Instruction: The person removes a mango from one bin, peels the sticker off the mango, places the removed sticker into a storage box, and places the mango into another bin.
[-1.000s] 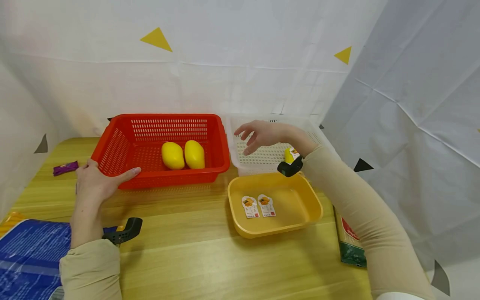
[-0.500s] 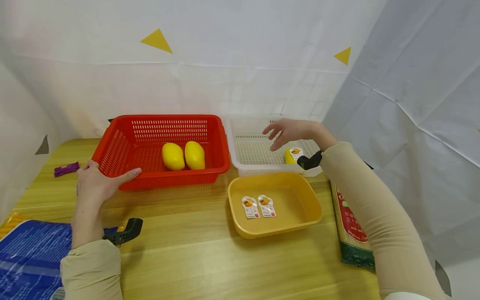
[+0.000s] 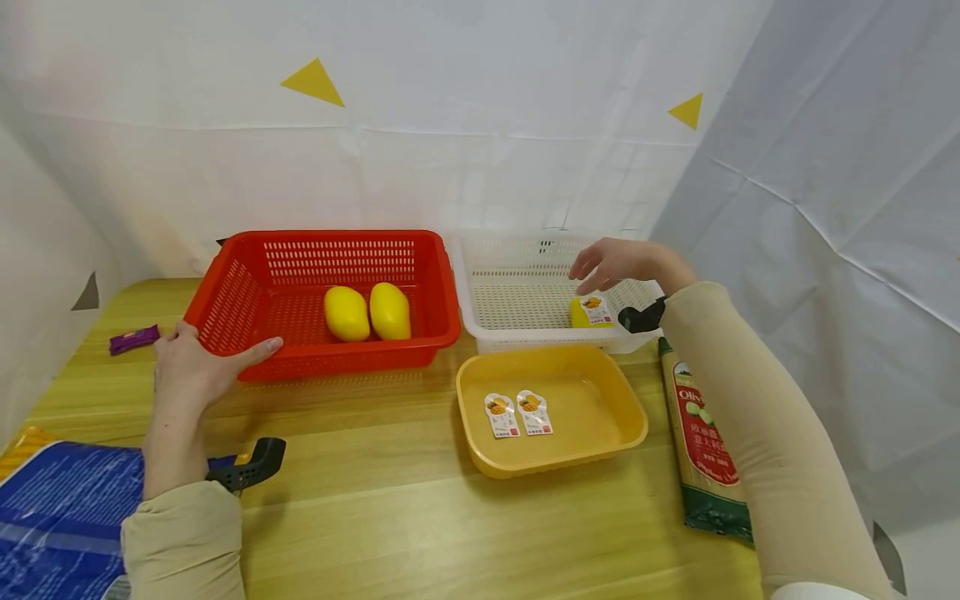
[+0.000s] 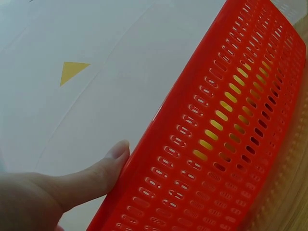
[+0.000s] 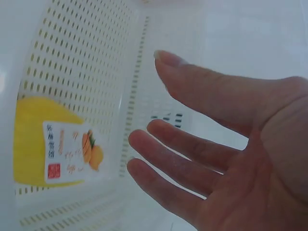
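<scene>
At the left front corner of the red basket, my left hand grips the rim, its thumb lying along the front edge. Inside that basket two yellow mangoes sit side by side. My right hand hangs over the white basket, fingers loosely bent and holding nothing. Close below it lies a yellow mango bearing a white label with a mango picture. Two similar labels lie in the yellow tray, in front of the white basket.
A pasta packet lies to the right, partly behind my right sleeve. On the left are a small purple wrapper and a large blue bag. White sheeting hangs behind the wooden table.
My right hand has moved right across the white basket, from near its left side to above the labelled mango. My left hand stays on the red basket.
</scene>
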Demonstrator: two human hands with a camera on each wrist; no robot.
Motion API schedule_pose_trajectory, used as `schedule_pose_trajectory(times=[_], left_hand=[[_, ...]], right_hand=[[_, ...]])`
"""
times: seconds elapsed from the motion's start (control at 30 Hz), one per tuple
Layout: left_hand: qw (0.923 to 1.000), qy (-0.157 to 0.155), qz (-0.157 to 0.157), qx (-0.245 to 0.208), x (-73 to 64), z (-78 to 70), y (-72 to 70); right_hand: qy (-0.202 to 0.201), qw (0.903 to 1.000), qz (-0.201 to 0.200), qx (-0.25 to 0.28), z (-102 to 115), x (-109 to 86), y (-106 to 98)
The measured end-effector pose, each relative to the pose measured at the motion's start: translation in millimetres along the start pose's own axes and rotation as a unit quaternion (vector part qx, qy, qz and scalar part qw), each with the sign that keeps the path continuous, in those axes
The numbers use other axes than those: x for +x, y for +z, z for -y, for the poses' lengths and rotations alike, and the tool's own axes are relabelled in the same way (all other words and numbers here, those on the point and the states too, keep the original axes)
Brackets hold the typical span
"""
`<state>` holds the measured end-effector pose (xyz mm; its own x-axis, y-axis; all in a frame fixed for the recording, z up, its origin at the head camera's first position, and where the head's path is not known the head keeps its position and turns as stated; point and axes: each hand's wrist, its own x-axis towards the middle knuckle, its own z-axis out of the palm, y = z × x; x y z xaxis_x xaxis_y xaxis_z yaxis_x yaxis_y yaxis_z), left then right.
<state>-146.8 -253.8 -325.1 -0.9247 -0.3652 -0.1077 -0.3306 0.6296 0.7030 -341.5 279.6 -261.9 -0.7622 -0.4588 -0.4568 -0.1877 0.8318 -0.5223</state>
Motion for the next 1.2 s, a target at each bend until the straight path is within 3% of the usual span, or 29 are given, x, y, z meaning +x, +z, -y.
schedule_pose_trajectory(times=[0.27,0.5,1.2], left_hand=[[1.0,0.004,0.001,0.0,-1.3,-0.3,-0.2],[0.9999,0.012,-0.004,0.001,-1.7,-0.8,0.7],[1.0,-0.001,0.001,0.006,-2.0,-2.8,-0.5]], right_hand=[[0.061,0.9979,0.019,0.015,-28,4.1,1],[0.093,0.9946,0.037,0.026,-41,6.9,3],[0.132,0.988,0.075,0.026,-40,11.9,11]])
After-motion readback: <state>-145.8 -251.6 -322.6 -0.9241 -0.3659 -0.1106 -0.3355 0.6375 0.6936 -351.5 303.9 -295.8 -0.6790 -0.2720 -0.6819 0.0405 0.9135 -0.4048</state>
